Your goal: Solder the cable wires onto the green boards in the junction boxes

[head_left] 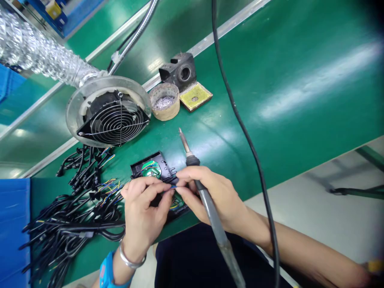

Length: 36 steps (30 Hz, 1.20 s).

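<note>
My right hand grips a soldering iron with its tip pointing up and away, and its fingertips also pinch a thin blue wire. My left hand pinches the same wire from the left side. Both hands hover over a black plastic housing with a green circuit board inside, lying on the green bench. Part of the housing is hidden under my fingers.
A pile of black cables with coloured wire ends lies at left. A fume fan on a foil duct stands behind. A tin of solder dross, an iron stand with yellow sponge and the iron's cord are beyond.
</note>
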### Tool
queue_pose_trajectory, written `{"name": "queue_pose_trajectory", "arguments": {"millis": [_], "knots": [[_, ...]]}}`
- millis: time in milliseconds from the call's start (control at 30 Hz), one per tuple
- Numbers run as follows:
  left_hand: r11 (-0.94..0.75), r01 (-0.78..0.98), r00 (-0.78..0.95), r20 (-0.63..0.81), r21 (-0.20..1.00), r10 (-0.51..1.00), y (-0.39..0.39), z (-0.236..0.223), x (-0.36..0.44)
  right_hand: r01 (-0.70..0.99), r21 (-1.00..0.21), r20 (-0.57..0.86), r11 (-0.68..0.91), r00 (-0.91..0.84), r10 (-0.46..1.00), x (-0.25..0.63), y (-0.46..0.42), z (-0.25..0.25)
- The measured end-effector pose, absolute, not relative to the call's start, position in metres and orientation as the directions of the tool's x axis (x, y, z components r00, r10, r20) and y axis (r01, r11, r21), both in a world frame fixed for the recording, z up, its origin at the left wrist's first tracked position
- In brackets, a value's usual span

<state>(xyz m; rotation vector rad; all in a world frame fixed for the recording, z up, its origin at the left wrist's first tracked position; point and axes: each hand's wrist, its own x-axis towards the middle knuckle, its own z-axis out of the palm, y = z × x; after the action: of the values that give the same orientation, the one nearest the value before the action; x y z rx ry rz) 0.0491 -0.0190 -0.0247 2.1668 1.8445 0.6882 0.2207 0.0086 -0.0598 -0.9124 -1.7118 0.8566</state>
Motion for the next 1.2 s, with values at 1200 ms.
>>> {"name": "queue_pose_trajectory", "arguments": {"millis": [1200], "knots": [[-0.184, 0.855, 0.237, -0.05, 0.484, 0.97, -0.015, -0.016, 0.041, 0.129, -0.815, 0.441, 0.565, -0.494, 0.749, 0.231, 0.01, -0.077]]}}
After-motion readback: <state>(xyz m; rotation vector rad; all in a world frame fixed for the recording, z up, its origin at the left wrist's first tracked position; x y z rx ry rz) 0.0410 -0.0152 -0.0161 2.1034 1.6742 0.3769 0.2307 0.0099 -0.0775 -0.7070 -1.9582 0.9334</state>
